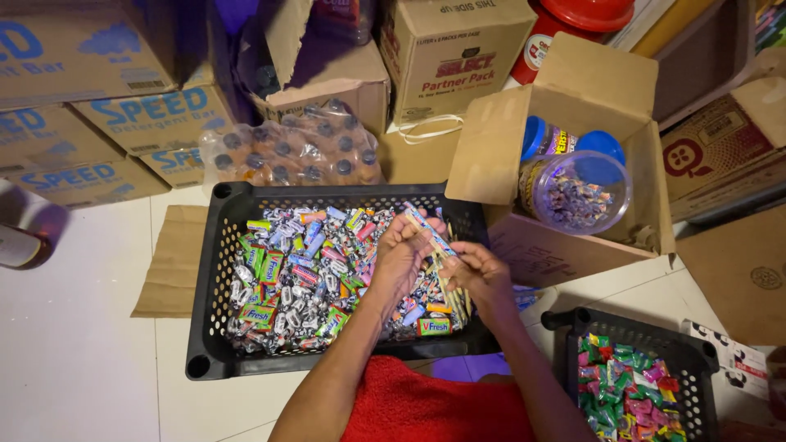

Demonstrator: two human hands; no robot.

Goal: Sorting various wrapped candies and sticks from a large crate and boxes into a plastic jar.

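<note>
Both hands over right part of black crate point(214, 278) full of wrapped candies point(286, 278). Left hand point(401, 254) fingers curled narrow, pinching a long striped candy stick point(427, 229) at its upper end. Right hand point(483, 274) closed around a bundle of thin sticks point(449, 288), just beside left hand. Open cardboard box point(573, 98) with clear candy jar point(577, 192) far right; smaller crate point(696, 360) of bright sweets near right.

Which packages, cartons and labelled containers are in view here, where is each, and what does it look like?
Brown cartons with blue print: stacked upper left.
Shrink-wrapped bottle pack: behind the black basket of sweets.
Brown carton with red label: top centre.
Open brown box: right, holding a clear jar of wrapped sweets.
Left hand and right hand: holding a bundle of stick-shaped sweets.
</note>
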